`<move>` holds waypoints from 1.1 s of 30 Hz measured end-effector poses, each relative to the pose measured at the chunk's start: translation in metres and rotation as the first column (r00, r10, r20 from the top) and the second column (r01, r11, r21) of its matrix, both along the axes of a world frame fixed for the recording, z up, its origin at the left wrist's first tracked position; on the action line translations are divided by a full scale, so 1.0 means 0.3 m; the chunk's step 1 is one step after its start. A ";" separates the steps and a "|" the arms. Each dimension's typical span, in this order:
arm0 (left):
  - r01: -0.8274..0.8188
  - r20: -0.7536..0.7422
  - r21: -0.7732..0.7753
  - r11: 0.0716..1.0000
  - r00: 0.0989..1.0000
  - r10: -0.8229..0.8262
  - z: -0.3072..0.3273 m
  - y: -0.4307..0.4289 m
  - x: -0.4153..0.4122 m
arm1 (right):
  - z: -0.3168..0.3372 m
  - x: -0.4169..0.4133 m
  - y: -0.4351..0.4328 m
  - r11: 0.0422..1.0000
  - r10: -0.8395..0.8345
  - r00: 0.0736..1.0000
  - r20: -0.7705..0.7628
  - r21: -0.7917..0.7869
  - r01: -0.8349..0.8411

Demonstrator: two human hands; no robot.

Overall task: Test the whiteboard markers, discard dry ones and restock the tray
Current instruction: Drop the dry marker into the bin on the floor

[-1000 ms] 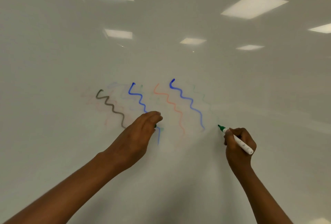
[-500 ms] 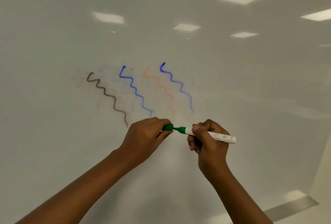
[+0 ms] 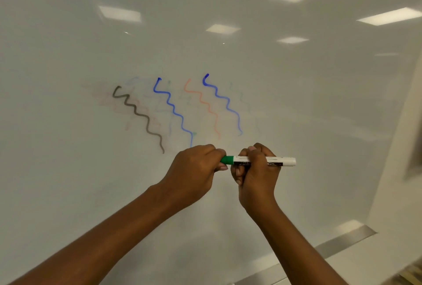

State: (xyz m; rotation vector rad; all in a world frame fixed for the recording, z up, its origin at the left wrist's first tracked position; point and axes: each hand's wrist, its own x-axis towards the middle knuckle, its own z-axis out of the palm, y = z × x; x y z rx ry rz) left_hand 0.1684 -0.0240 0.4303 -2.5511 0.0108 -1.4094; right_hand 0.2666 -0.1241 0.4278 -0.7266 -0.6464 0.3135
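Grip: left hand [image 3: 196,170] fingers [image 3: 222,167] are curled tight round the green cap [image 3: 227,159]; only a short green stub shows past them. The right hand [image 3: 258,175] fingers [image 3: 238,173] are wrapped round the marker [image 3: 282,161] barrel just right of that, thumb on top. The hands nearly touch, and the cap-to-barrel joint sits in the gap between them. The white tail end sticks out right of the right fist. The marker is roughly level, tip covered, not writing.

Step looks like capping. Can't tell if the cap is fully home. To do it well:
- Push straight along the axis with both hands, no bending, until it seats.
- Check for no gap at the joint. A half-seated cap dries out a good marker.

Above the fingers on the board [image 3: 68,147]: black squiggle [image 3: 137,113], blue squiggles [image 3: 173,111], and orange squiggle [image 3: 209,109] between the blues, all legible. Right of those is a green trace [image 3: 243,100], barely visible. My read: green is dry, so it goes to discard, not back in stock.

Below-right of the right hand: metal ledge [image 3: 351,236] at the board's bottom edge, likely the tray. Its contents are not in view.
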 end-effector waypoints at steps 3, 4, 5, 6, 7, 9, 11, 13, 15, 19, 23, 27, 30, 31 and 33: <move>0.068 0.022 -0.074 0.995 0.998 -0.067 0.015 -0.005 -0.004 | 0.012 -0.033 0.010 0.998 -0.002 0.998 -0.061 0.065 0.006; 0.073 0.021 -0.069 0.995 0.997 -0.072 0.021 -0.002 -0.008 | 0.012 -0.040 0.012 0.998 -0.001 0.998 -0.065 0.070 0.005; 0.069 0.015 -0.053 0.996 0.998 -0.068 0.024 0.000 -0.013 | 0.009 -0.044 0.013 0.998 -0.004 0.998 -0.061 0.062 0.008; 0.058 0.002 -0.035 0.998 0.998 -0.058 0.024 0.003 -0.017 | 0.003 -0.047 0.010 0.999 -0.013 0.998 -0.053 0.041 0.016; 0.042 -0.020 -0.023 0.999 0.999 -0.042 0.019 0.004 -0.020 | -0.005 -0.045 0.005 1.000 -0.024 0.999 -0.045 0.012 0.025; 0.012 -0.065 -0.009 1.000 0.998 -0.013 -0.001 0.003 -0.020 | -0.022 -0.038 -0.012 0.996 -0.049 0.998 -0.026 -0.079 0.047; 0.005 -0.081 -0.007 1.000 0.997 -0.006 -0.029 0.001 -0.008 | -0.036 -0.024 -0.034 0.975 -0.092 0.996 -0.008 -0.201 0.089; 0.000 -0.076 -0.027 1.000 0.997 -0.002 -0.060 -0.005 0.010 | -0.057 -0.002 -0.064 0.950 -0.153 0.988 0.009 -0.273 0.150; -0.013 -0.070 -0.061 0.998 0.998 0.009 -0.092 -0.011 0.031 | -0.085 0.019 -0.104 0.940 -0.231 0.973 0.008 -0.255 0.225; -0.018 -0.117 -0.102 0.995 0.993 0.006 -0.166 -0.034 0.093 | -0.185 0.059 -0.200 0.792 -0.482 0.839 0.253 -0.283 0.541; 0.042 -0.181 -0.116 0.992 0.982 -0.063 -0.256 -0.102 0.182 | -0.318 0.114 -0.281 0.411 -0.429 0.396 0.812 -0.215 0.886; 0.132 -0.241 -0.192 0.972 0.954 -0.177 -0.364 -0.182 0.274 | -0.442 0.177 -0.364 0.163 -0.290 0.151 0.945 -0.106 0.981; 0.212 -0.252 -0.222 0.952 0.930 -0.266 -0.449 -0.243 0.346 | -0.523 0.234 -0.436 0.028 -0.267 0.115 0.957 -0.112 0.993; 0.228 -0.261 -0.234 0.945 0.922 -0.286 -0.483 -0.264 0.375 | -0.550 0.257 -0.456 0.004 -0.258 0.113 0.960 -0.115 0.993; 0.241 -0.304 -0.266 0.933 0.898 -0.318 -0.561 -0.305 0.443 | -0.616 0.313 -0.500 -0.022 -0.238 0.119 0.964 -0.127 0.992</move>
